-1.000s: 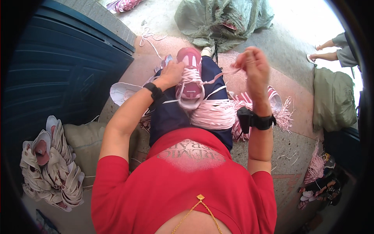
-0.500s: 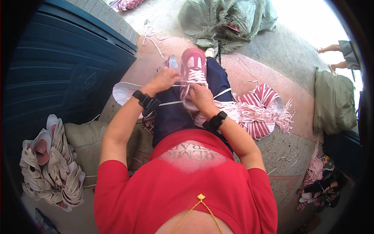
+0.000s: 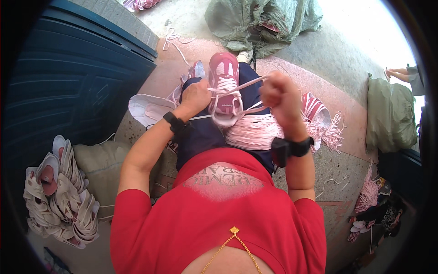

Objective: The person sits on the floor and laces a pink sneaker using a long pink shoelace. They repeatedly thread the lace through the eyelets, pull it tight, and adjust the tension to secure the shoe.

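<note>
One pink shoe [image 3: 224, 86] lies along the lap, toe pointing away. The left hand [image 3: 196, 96] grips its side; the right hand [image 3: 279, 93] is fisted around one lace [image 3: 242, 86].

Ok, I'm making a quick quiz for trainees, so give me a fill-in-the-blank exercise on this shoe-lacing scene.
1. The pink shoe rests on the person's ____.
2. The right hand pulls a pale ____ away from the shoe.
3. The left hand rests against the shoe's ____ side.
4. The stack of pale shoes lies beside a dark ____ door.

Missing words: lap; lace; left; blue
</note>
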The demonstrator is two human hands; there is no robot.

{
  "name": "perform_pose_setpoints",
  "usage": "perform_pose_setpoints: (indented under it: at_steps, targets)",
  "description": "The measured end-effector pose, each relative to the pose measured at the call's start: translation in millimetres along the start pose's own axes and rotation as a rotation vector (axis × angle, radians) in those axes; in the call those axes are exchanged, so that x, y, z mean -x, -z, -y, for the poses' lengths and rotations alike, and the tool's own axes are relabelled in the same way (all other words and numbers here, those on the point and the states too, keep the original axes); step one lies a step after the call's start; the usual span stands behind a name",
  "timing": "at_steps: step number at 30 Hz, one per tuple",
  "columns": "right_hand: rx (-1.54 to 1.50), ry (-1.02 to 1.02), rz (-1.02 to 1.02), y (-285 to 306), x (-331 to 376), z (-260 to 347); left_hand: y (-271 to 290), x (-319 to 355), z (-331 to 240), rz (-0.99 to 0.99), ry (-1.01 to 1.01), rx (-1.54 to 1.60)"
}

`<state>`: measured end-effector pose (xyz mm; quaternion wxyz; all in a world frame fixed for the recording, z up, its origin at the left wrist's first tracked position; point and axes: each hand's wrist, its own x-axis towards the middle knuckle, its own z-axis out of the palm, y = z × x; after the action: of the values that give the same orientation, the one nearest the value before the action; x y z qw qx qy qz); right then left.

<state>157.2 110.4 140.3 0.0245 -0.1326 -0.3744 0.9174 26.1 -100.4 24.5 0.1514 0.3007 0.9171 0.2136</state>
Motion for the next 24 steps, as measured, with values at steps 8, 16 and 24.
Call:
perform_pose_setpoints:
  at_steps: [8, 16, 24]
  targets:
    - [-0.174, 0.119, 0.184, -38, 26, 71, -13, -71, -49, 0.533, -0.109, 0.079]
    - [-0.18, 0.151, 0.243, -30, 17, 72, -28, -71, -68, 0.59, -0.404, -0.209]
    - [0.007, 0.02, 0.115, -35, -12, 29, -90, -96, -34, 0.247, -0.882, -0.089]
